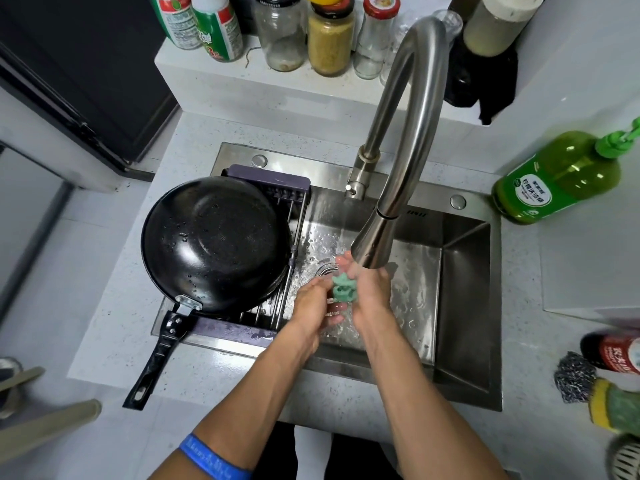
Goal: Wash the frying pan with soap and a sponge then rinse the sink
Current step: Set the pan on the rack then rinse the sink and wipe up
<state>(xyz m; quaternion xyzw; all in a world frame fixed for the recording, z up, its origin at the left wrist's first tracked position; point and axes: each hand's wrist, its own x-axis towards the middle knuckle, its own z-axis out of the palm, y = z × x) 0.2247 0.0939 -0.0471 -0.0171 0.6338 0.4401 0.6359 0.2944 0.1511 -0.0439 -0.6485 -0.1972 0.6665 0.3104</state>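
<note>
While water runs from the faucet (391, 188) into the steel sink (464, 278), I stand at the front edge of the counter (114, 341) with both arms reaching into the basin. My frying pan (214, 242) sits wet on the dark drying rack (273, 183) across the sink's left end, its black handle (157, 358) sticking out over the front-left corner onto the counter. On the right side of the counter, beyond the sink's back-right corner, lies the green soap bottle (557, 178). Down in the basin my left hand (311, 303) and right hand (369, 296) are pressed together, both squeezing the small green sponge (343, 287) between them, just under the spout and right above the drain (327, 266).
</note>
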